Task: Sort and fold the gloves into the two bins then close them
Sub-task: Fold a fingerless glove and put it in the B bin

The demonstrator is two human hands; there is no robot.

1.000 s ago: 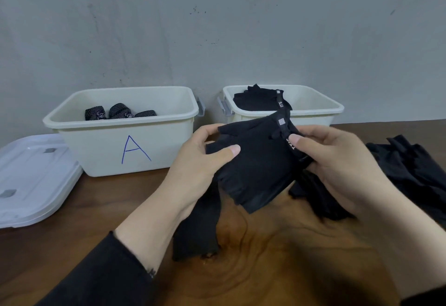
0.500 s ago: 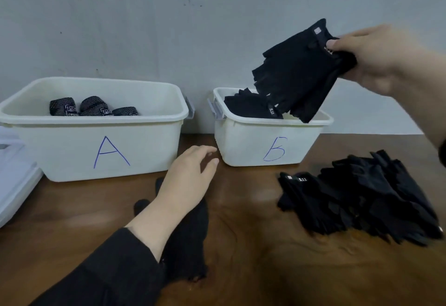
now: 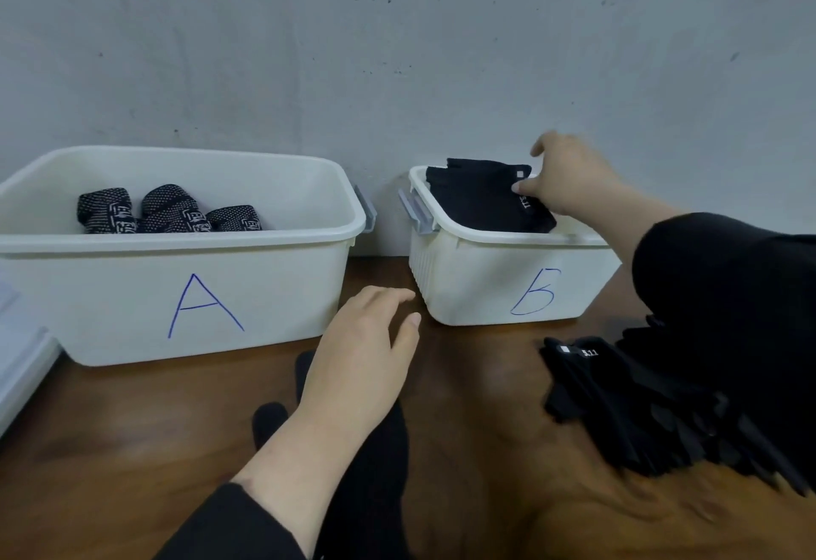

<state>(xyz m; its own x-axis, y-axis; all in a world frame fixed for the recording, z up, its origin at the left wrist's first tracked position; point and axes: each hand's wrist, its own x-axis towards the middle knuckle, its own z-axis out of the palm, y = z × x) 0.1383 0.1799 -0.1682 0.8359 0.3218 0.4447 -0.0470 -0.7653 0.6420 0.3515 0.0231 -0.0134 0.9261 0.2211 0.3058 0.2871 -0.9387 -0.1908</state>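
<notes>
Brown wood table meets a scuffed grey wall. Bin A, at left, holds three rolled dotted gloves; bin B, at right, holds folded black gloves. The right hand reaches over bin B, thumb and fingers pinching the top glove's cuff. The left hand hovers with fingers loosely spread above a black glove on the table before bin A. A pile of black gloves lies right, partly hidden by the sleeve. A white lid sits far left.
</notes>
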